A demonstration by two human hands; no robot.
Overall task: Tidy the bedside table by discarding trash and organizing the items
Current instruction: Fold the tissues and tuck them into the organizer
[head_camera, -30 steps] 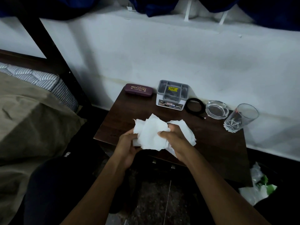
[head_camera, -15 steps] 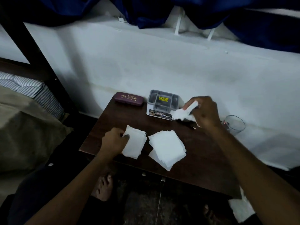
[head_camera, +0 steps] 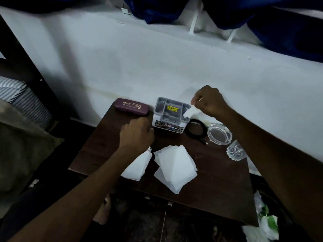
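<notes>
Left hand [head_camera: 136,132] moved off tissue [head_camera: 138,165] to organizer [head_camera: 170,114], grip loosely curled, right hand [head_camera: 208,101] pinching crumpled tissue [head_camera: 190,111]

Left hand [head_camera: 136,133] knuckles up, fingers curled loosely, forearm stretched forward. Right hand [head_camera: 209,102] raised farther out, fingertips pinched together, arm extended.

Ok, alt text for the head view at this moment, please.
The right hand pushes a white tissue into a grey organizer box on a dark bedside table; the left hand rests beside the box. Two stacks of folded tissues lie in front.
</notes>
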